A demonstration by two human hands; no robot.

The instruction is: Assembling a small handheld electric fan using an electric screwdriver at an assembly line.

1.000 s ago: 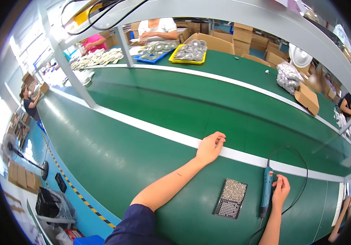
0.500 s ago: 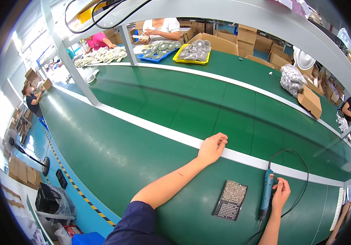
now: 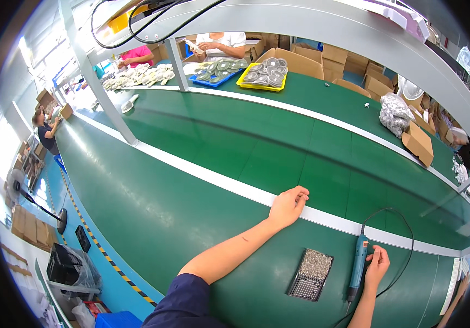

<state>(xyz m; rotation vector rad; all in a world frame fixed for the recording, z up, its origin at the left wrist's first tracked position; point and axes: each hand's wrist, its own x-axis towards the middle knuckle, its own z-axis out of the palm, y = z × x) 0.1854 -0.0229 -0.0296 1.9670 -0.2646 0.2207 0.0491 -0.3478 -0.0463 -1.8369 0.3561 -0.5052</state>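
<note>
My left hand (image 3: 288, 208) rests on the pale metal rail (image 3: 229, 183) beside the sunken green conveyor belt (image 3: 267, 150), its fingers loosely bent and apart, with nothing visible in them. On the near green worktop, my right hand (image 3: 377, 264) lies just right of a teal electric screwdriver (image 3: 358, 262). Its fingers are half curled and a little apart, and I see nothing in them. The screwdriver lies with its bit toward me, and a black cord loops from its far end. Left of it sits a small black tray (image 3: 310, 275) of tiny metal screws with a perforated holder plate.
Across the belt stand a yellow tray (image 3: 262, 86) and a blue tray (image 3: 211, 83) of round grey parts. A co-worker in white (image 3: 221, 45) handles a pale part there. A metal post (image 3: 101, 87) rises at left. A plastic bag (image 3: 395, 115) and open carton (image 3: 418, 143) lie far right.
The whole view has shifted slightly, so things sit a little lower and further right. Both my hands keep nearly the same places and poses. The co-worker in white has tilted the pale part up.
</note>
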